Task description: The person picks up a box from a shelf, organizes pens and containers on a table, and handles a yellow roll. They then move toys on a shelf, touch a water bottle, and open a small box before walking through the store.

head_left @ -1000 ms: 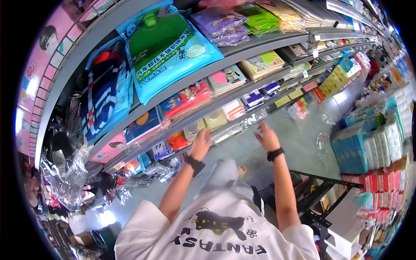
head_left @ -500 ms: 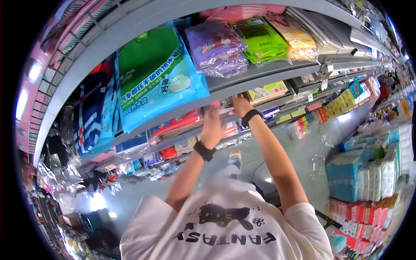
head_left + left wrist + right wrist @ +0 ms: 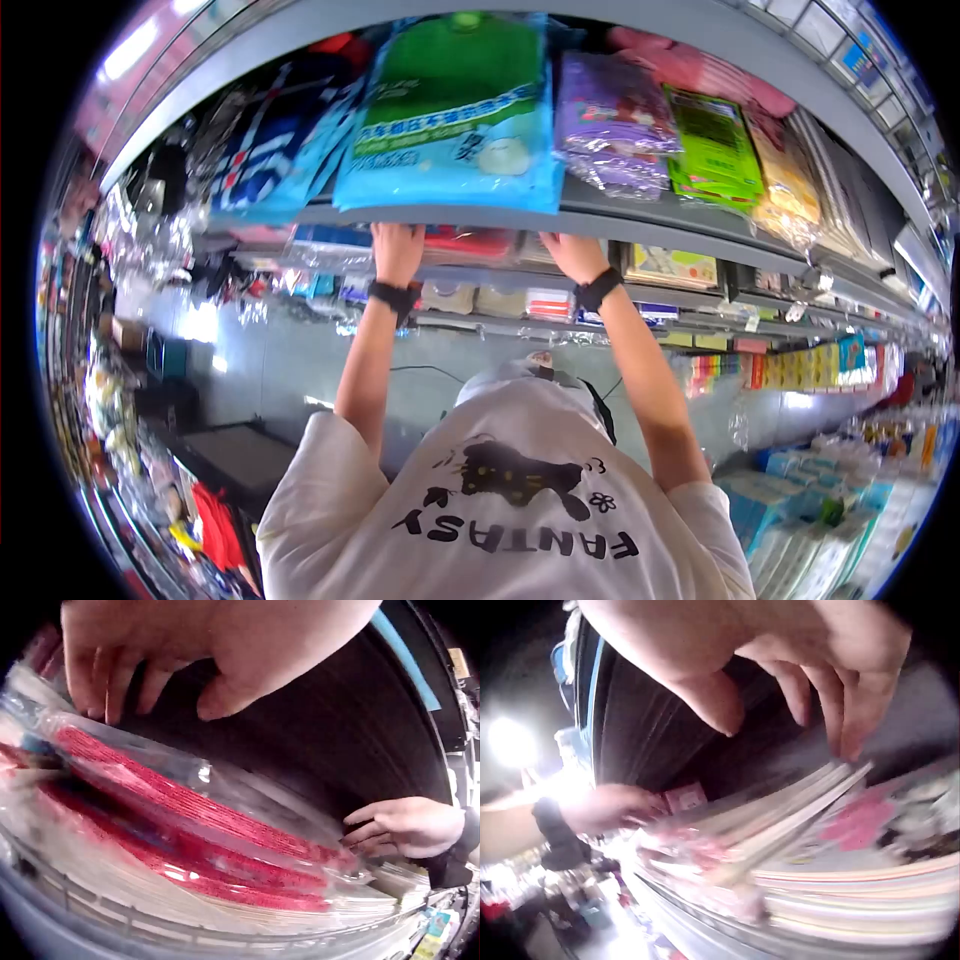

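Both hands reach in beneath the shelf edge. In the head view my left hand (image 3: 398,254) is at the red packs (image 3: 470,243), and my right hand (image 3: 578,258) is farther right. The left wrist view has my left hand (image 3: 202,645) above red packs in clear plastic (image 3: 195,814), fingers spread and loosely bent, nothing held. Past their far end is my right hand (image 3: 409,825). From the right wrist, my right hand (image 3: 795,652) has its thumb apart and its fingertips at the edge of thin, pale booklets (image 3: 802,806); whether they touch cannot be told. My left hand (image 3: 611,806) shows beyond.
On the shelf above lie a blue-green bag (image 3: 450,130), purple packs (image 3: 615,120) and a green pack (image 3: 715,150). The grey shelf edge (image 3: 490,218) overhangs the hands. More stationery sits lower. Blue packages (image 3: 765,500) stand on the floor at the right.
Both hands have risen from above the floor to the shelf. Over the last half second they have moved apart, the left hand going left to the red packs. The head view has turned left.
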A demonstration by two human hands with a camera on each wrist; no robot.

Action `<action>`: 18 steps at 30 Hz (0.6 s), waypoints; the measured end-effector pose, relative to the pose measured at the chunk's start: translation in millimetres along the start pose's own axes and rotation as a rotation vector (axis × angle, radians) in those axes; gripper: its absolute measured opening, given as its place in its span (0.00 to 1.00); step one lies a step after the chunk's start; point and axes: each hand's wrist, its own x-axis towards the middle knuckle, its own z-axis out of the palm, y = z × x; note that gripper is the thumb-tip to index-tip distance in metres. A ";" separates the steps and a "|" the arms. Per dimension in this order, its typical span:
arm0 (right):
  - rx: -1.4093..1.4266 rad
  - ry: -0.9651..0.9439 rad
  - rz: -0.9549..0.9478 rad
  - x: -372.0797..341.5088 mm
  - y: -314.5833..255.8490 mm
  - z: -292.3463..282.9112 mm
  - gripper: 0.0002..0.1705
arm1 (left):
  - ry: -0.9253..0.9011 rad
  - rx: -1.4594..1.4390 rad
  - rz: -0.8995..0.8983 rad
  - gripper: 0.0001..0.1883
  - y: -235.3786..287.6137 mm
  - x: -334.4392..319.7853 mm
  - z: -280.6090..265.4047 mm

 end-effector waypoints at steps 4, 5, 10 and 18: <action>0.334 0.146 -0.013 48.8 -0.7 46.9 0.18 | -0.156 -0.120 0.015 0.14 -21.7 24.8 18.1; 0.276 0.074 0.114 61.4 2.6 57.5 0.17 | -0.159 -0.126 0.013 0.16 -29.1 27.6 27.7; 0.528 0.034 -0.029 80.8 10.3 103.1 0.18 | -0.395 -0.379 -0.147 0.29 -18.4 38.3 10.0; -0.040 -0.079 -0.194 88.0 26.6 85.3 0.24 | -0.462 -0.132 -0.113 0.38 -1.9 32.3 -6.7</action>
